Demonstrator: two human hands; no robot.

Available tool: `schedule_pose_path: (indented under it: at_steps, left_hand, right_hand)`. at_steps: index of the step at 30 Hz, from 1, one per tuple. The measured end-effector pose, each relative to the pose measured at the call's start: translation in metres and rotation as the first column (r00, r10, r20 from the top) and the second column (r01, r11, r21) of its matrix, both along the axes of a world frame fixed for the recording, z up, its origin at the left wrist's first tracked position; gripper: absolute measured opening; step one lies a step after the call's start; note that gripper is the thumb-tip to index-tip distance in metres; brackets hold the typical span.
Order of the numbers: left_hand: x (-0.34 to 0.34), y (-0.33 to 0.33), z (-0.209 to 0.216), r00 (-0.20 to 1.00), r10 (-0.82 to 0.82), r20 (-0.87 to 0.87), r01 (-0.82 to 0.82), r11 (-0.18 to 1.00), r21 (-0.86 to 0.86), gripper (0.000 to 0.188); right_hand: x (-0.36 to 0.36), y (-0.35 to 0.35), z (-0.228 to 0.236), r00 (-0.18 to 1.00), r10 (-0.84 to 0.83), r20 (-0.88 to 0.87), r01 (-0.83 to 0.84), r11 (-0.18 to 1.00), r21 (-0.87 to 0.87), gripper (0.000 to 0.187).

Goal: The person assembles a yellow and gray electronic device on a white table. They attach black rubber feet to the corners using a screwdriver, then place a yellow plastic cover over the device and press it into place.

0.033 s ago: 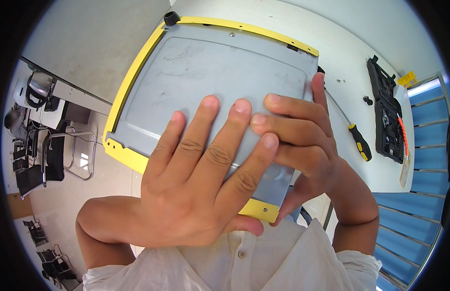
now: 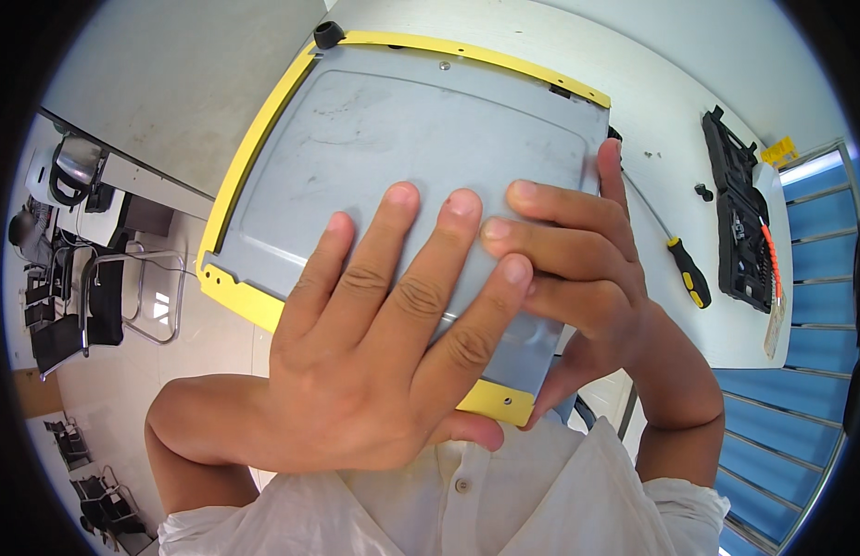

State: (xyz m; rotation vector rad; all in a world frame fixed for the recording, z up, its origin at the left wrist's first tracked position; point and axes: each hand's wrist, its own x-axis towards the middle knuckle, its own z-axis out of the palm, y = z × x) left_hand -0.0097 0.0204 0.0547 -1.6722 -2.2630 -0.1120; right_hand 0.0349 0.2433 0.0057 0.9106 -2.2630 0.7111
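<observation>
A grey metal case with yellow edging (image 2: 384,130) tilts toward me, its near edge by my shirt. My left hand (image 2: 374,343) lies flat on its lower part, fingers spread, with the thumb at the near yellow edge. At the right side, my right hand (image 2: 588,269) grips the case, several bent fingers on its face and one finger upright along the edge. The right thumb is partly hidden near the bottom corner. A black round foot (image 2: 329,35) sits at the far left corner, and a screw (image 2: 444,66) shows near the far edge.
On the white table (image 2: 652,204) at right lie a yellow-and-black screwdriver (image 2: 689,273), an opened black tool case (image 2: 740,222), an orange shaft (image 2: 774,264) and small black parts (image 2: 702,192). Blue panelling with metal rails (image 2: 810,287) stands beyond. A chair (image 2: 106,310) and kettle (image 2: 76,167) are at left.
</observation>
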Motion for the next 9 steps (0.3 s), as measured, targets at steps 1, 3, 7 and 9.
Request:
schedule_pose_path:
  at_steps: [1, 3, 7, 9]
  left_hand:
    - [-0.0003, -0.0003, -0.0001, 1.000, -0.003, -0.007, 0.003, 1.000, -0.001, 0.083]
    - [-0.0014, -0.0011, -0.0011, 1.000, -0.009, -0.020, 0.009, 1.000, 0.000, 0.083]
    - [-0.0021, -0.0032, -0.0025, 1.000, -0.003, -0.010, 0.003, 1.000, 0.009, 0.083]
    - [-0.0022, -0.0033, -0.0043, 1.000, 0.004, -0.003, -0.004, 1.000, 0.021, 0.084]
  right_hand:
    - [-0.0002, 0.0005, -0.0009, 1.000, 0.001, -0.009, -0.001, 1.000, -0.001, 0.074]
    - [-0.0004, 0.0020, -0.0014, 1.000, 0.011, -0.012, -0.011, 1.000, -0.005, 0.072]
    - [-0.0013, 0.0047, -0.0044, 0.999, 0.025, -0.033, -0.026, 1.000, -0.016, 0.071]
    - [-0.0004, 0.0045, -0.0048, 0.999, 0.022, -0.031, -0.023, 0.999, -0.027, 0.072]
